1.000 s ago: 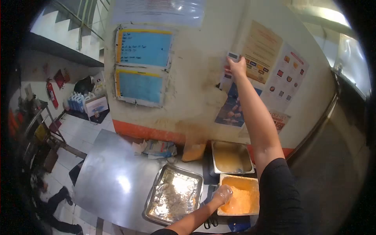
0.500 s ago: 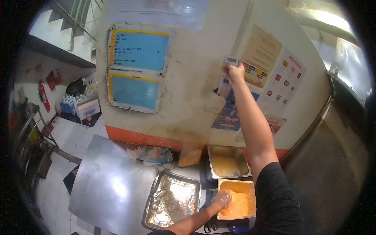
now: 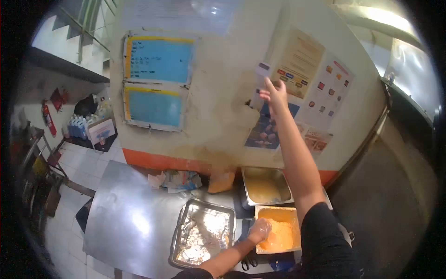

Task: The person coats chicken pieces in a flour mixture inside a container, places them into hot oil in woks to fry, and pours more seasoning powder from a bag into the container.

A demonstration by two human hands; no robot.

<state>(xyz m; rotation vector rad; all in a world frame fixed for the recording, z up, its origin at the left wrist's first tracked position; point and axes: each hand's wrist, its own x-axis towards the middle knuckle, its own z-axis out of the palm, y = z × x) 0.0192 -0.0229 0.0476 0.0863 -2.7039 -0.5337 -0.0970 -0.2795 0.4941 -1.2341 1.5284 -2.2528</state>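
Note:
My right hand (image 3: pixel 275 95) is raised at the wall with its fingers apart, just below a small white device (image 3: pixel 262 69) with a dark display. Nothing shows in its grasp. In a clear plastic glove, my left hand (image 3: pixel 260 229) rests at the left edge of a tub (image 3: pixel 298 232) of orange crumbly food (image 3: pixel 280 236). Its fingers are bent, and whether they hold anything is hidden. Left of it lies a foil-lined tray (image 3: pixel 204 232). Behind the tub stands a metal pan (image 3: pixel 265 186) with yellowish contents.
A steel table (image 3: pixel 121 223) extends left. Packets (image 3: pixel 181 180) and a brown paper bag (image 3: pixel 221 181) lie along the wall. Blue sheets (image 3: pixel 160 60) and posters (image 3: pixel 302 60) hang on it. Black scissors (image 3: pixel 249 263) lie near my left forearm. A fire extinguisher (image 3: pixel 49 118) hangs far left.
My right hand has come off the white device and its fingers have spread. The device now sits above the hand on the wall. My left hand stays at the tub.

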